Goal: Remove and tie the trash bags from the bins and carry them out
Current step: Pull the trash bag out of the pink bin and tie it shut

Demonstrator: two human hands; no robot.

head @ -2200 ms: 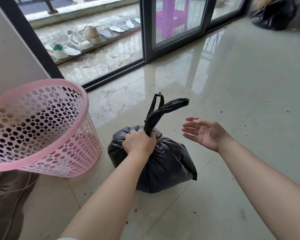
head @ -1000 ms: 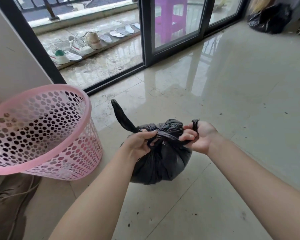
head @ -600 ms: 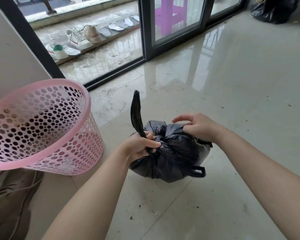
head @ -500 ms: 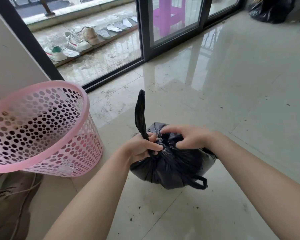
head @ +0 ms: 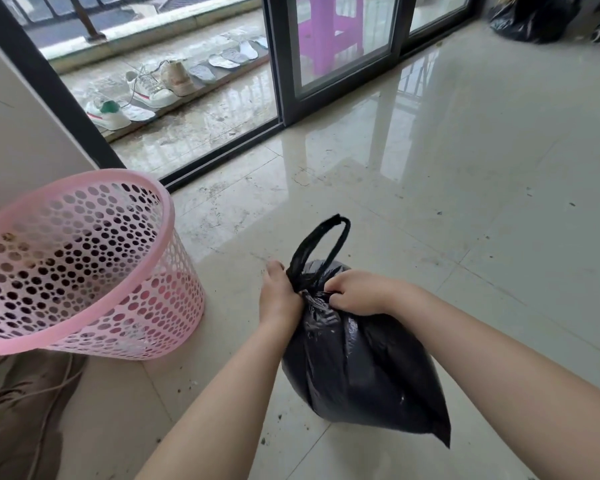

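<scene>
While both hands, left hand (head: 280, 295) and right hand (head: 355, 293), keep fingers clamped on the black trash bag (head: 357, 362) at its neck, thin plastic could tear if yanked.

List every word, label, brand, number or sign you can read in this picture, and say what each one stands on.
None can be read.
Black trash bag: plain plastic, no print showing.
Pink bin: perforated wall, no label.
Sneakers on the balcony: coloured marks on them, but too small and blurred to read as any brand.
Purple stool behind the glass door: no text visible.
</scene>
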